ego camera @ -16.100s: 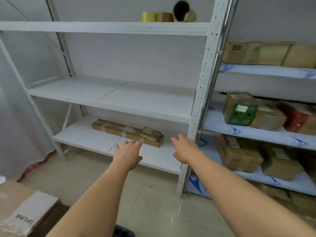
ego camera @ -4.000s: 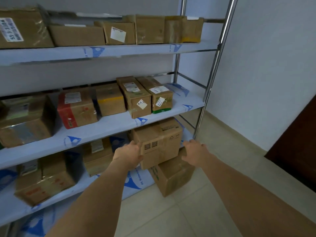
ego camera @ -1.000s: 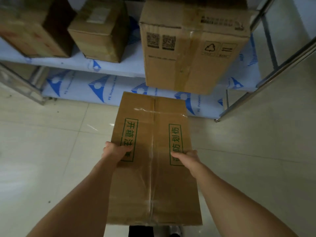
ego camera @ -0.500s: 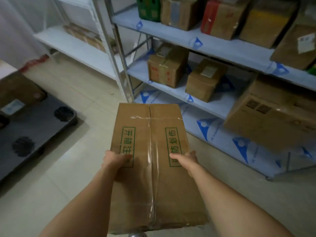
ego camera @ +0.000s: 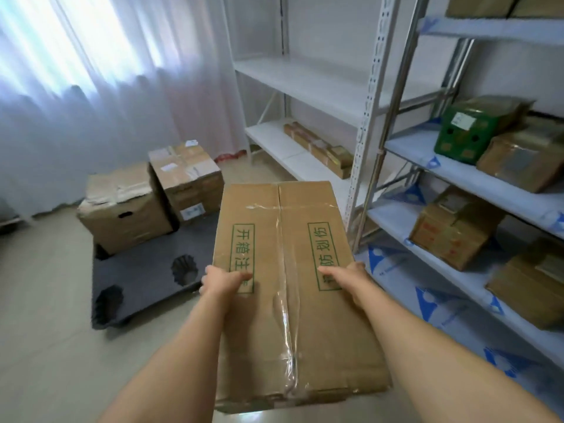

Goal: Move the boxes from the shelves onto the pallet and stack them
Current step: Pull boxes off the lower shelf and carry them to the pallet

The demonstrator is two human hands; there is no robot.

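Observation:
I carry a long taped cardboard box [ego camera: 283, 239] with green printed characters, held out in front of me above the floor. My left hand [ego camera: 224, 280] grips its left edge and my right hand [ego camera: 348, 276] grips its right edge, thumbs on top. A dark plastic pallet [ego camera: 143, 270] lies on the floor to the left. Two cardboard boxes stand side by side at its far end, a wide one [ego camera: 122, 209] and a taller one [ego camera: 186, 175].
A white rack [ego camera: 305, 83] stands ahead with one flat long box [ego camera: 320, 149] on its low shelf. On the right, a metal rack [ego camera: 476, 175] holds several boxes, one of them green [ego camera: 467, 132]. White curtains [ego camera: 91, 87] cover the left wall.
The view has swung left and up, away from the right rack toward the pallet and curtains. Both hands keep the same hold on the box.

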